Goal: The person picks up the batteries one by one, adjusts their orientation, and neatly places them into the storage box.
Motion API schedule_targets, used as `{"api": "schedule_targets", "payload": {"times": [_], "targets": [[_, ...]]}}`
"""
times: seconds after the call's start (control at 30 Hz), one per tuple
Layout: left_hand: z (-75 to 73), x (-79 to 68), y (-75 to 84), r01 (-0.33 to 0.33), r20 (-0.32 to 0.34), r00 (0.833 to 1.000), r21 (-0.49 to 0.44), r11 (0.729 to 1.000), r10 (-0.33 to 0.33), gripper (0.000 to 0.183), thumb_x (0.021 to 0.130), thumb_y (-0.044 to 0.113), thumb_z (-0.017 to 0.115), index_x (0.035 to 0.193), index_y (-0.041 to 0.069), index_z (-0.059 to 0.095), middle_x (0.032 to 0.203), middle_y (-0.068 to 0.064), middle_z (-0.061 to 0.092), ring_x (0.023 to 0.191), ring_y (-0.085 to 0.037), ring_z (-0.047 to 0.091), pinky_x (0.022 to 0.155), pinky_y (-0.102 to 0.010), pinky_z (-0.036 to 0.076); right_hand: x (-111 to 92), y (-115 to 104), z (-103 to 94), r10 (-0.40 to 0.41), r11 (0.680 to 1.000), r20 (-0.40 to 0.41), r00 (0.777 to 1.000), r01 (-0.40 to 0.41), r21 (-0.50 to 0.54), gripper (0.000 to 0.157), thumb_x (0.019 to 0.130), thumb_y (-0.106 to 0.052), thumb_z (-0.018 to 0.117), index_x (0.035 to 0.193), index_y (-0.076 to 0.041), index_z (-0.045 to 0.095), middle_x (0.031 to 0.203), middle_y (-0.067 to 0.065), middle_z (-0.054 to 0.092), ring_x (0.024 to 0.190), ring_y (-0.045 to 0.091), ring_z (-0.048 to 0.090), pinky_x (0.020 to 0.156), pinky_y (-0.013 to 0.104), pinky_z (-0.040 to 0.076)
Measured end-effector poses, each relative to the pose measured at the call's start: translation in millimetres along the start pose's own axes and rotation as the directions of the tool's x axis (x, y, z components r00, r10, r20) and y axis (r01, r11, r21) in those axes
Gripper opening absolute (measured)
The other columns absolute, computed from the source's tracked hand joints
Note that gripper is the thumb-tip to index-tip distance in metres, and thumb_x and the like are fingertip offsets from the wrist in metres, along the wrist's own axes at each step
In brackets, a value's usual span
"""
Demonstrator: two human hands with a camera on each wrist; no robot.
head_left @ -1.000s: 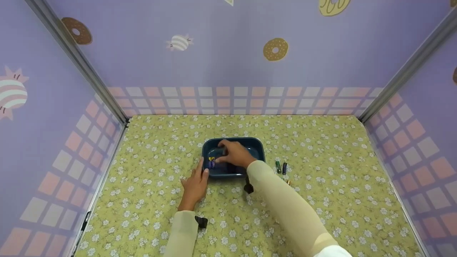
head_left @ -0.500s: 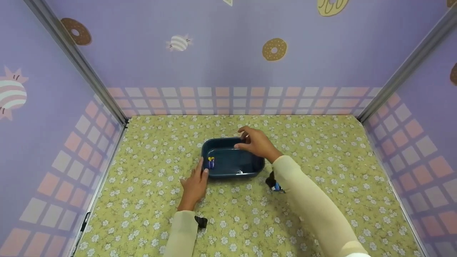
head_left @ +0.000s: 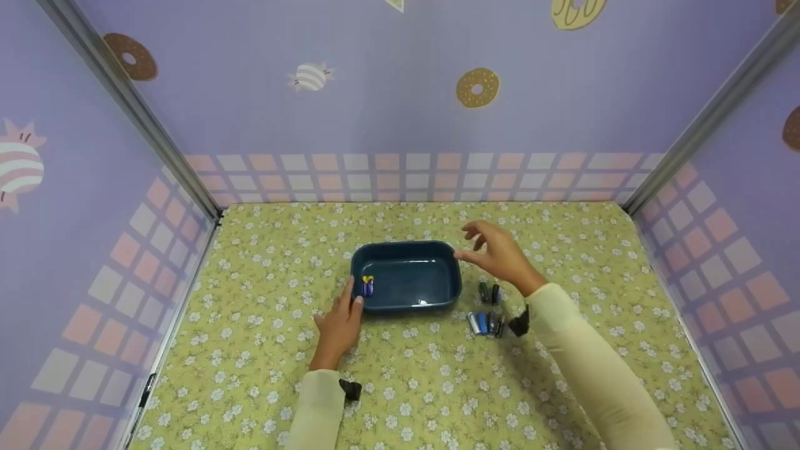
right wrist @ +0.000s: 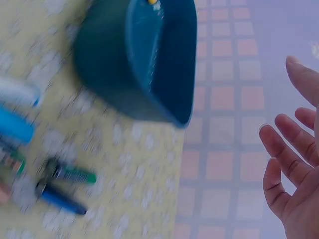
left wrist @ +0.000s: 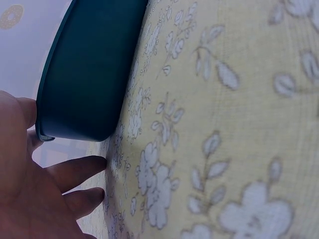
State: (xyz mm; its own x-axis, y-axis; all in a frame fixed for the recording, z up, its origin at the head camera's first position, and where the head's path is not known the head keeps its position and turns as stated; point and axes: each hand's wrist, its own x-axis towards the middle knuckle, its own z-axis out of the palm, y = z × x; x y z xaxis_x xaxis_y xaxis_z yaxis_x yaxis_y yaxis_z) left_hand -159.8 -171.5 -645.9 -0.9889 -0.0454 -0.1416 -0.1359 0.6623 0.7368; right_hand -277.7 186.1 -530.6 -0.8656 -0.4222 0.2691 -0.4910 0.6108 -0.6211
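The left wall of a dark teal, rectangular tub with rounded corners is touched by the left hand, whose fingers are held fairly straight and spread. The tub lies ahead and to the right of that hand. Inside it, just past the left fingertips, two small yellow and purple-blue battery-shaped cylinders are laid side by side.

The right hand is raised beside the tub's right end, apart from it; a wide gap is left between its thumb and lightly bent fingers, and it is empty. Below it, toward the person, a slim dark green cylinder and a slim dark blue cylinder are laid close together on yellow cloth printed with white flowers. Nearer the person, left of the right wrist, a row of four cylinders is set: silver-white, bright blue and two darker ones.
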Motion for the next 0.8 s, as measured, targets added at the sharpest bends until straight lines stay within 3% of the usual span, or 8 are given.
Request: {"api": "schedule_targets", "payload": {"times": [0.2, 0.4, 0.8], "targets": [[-0.3, 1.0, -0.5, 0.007, 0.003, 1.0, 0.003, 1.0, -0.007, 0.063, 0.107, 0.065, 0.025, 0.163, 0.048, 0.003, 0.17, -0.005, 0.024, 0.155, -0.043, 0.024, 0.114, -0.078, -0.015, -27.6, 21.0, -11.7, 0.015, 0.999, -0.041, 0.999, -0.017, -0.047, 0.049, 0.09, -0.035, 0.081, 0.13, -0.014, 0.063, 0.116, 0.012, 0.07, 0.09, 0.025, 0.069, 0.078, 0.046, 0.058], [-0.8, 1.1, 1.1, 0.012, 0.01, 1.0, -0.001, 1.0, -0.012, 0.062, 0.108, 0.06, 0.027, 0.163, 0.046, 0.003, 0.17, -0.006, 0.025, 0.155, -0.042, 0.024, 0.113, -0.077, -0.017, -53.8, 35.5, -18.6, 0.029, 0.997, -0.082, 0.996, -0.034, -0.066, 0.048, 0.09, -0.036, 0.08, 0.13, -0.014, 0.064, 0.117, 0.009, 0.068, 0.092, 0.024, 0.067, 0.077, 0.045, 0.055], [0.3, 1.4, 0.8, 0.005, -0.004, 1.0, 0.002, 1.0, -0.005, 0.063, 0.108, 0.06, 0.027, 0.165, 0.041, 0.006, 0.168, -0.009, 0.028, 0.152, -0.046, 0.028, 0.113, -0.078, -0.015, -104.8, 65.7, -5.1, 0.142, 0.989, -0.078, 0.987, -0.145, -0.036, 0.05, 0.088, -0.045, 0.079, 0.129, -0.018, 0.065, 0.117, 0.008, 0.069, 0.1, 0.025, 0.066, 0.08, 0.05, 0.055]]}}
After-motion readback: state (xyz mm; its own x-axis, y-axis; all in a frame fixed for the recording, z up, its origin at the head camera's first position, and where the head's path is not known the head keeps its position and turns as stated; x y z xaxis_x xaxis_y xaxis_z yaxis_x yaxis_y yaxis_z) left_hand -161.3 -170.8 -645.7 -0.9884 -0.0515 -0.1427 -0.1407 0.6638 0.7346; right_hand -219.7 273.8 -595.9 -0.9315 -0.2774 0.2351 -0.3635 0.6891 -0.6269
